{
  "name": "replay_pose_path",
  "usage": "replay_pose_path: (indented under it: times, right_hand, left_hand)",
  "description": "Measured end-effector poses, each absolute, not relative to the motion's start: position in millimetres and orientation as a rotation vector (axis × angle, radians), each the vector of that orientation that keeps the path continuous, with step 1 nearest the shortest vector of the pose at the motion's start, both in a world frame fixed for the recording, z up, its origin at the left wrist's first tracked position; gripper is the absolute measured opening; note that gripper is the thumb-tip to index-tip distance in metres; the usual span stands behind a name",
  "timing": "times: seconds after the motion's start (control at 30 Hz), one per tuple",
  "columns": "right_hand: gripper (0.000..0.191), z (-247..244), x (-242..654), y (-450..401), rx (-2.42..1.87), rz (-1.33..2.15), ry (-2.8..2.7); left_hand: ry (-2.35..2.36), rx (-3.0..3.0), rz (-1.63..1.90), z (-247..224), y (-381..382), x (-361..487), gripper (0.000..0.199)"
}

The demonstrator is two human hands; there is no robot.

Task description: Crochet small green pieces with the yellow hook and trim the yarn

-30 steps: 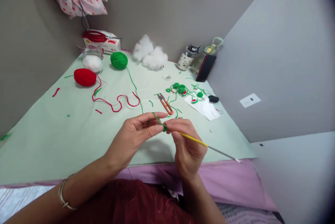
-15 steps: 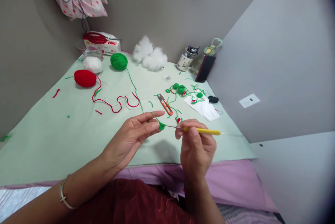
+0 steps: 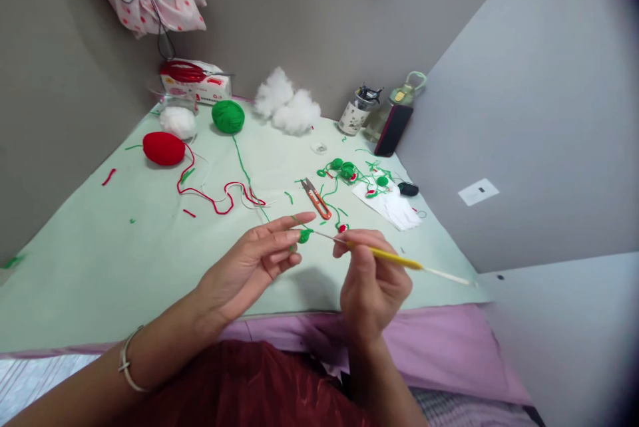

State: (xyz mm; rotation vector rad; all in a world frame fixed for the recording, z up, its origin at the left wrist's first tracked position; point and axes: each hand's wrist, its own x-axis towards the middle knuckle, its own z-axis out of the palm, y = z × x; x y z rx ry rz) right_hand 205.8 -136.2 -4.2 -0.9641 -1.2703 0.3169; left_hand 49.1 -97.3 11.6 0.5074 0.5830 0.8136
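My left hand (image 3: 254,257) pinches a small green crocheted piece (image 3: 305,235) between thumb and fingers, its index finger stretched out with green yarn by it. In my right hand (image 3: 374,281) is a crochet hook with a yellow handle (image 3: 399,259), held like a pen. The hook's thin metal shaft points left and its tip meets the green piece. A strand runs from the green yarn ball (image 3: 228,117) down to my left hand.
Orange-handled snips (image 3: 316,201) lie beyond my hands. Farther back are a red yarn ball (image 3: 164,148), white yarn (image 3: 178,122), white stuffing (image 3: 287,104), a pen holder (image 3: 354,114) and a leaning phone (image 3: 393,131). Small green pieces (image 3: 347,169) lie by white paper (image 3: 392,207).
The hook has tilted, its handle end now lower. The green piece has shifted slightly left and up. The green strand lies farther left, and my left lower fingers show more.
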Motion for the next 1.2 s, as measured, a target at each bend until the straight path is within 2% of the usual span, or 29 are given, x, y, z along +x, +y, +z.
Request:
replay_pose_path:
  times: [0.07,0.13,0.23,0.33,0.57,0.77,1.03,1.2]
  right_hand:
    - [0.021,1.8,207.9,-135.4,-0.942,0.519,-1.173]
    - [0.020,2.4,206.4,-136.0,-0.965,0.547,-1.234]
    - [0.026,-4.7,199.9,-138.2,-1.032,0.207,-1.470]
    - [0.039,-10.4,194.5,-139.5,-0.994,0.013,-1.517]
    - [0.019,-3.9,199.3,-134.9,-0.942,0.667,-1.134]
    - [0.011,-6.5,201.8,-131.1,-0.877,0.959,-0.970]
    - [0.012,-8.8,200.4,-133.4,-0.889,0.919,-1.022]
    - [0.013,-4.8,198.4,-133.8,-0.882,0.782,-1.180]
  left_hand:
    - [0.618,0.599,0.890,12.0,-98.2,48.6,0.034]
    - [0.678,0.754,0.978,11.5,-102.4,50.7,0.041]
    - [0.752,0.890,1.050,9.0,-108.9,55.2,0.057]
    - [0.701,0.803,0.977,7.6,-110.2,56.6,0.054]
    - [0.638,0.731,0.926,13.0,-107.3,53.5,0.041]
    - [0.647,0.737,0.937,11.2,-108.4,53.6,0.043]
    - [0.638,0.760,0.923,14.3,-107.3,55.5,0.035]
    - [0.655,0.770,0.957,11.9,-108.8,55.3,0.043]
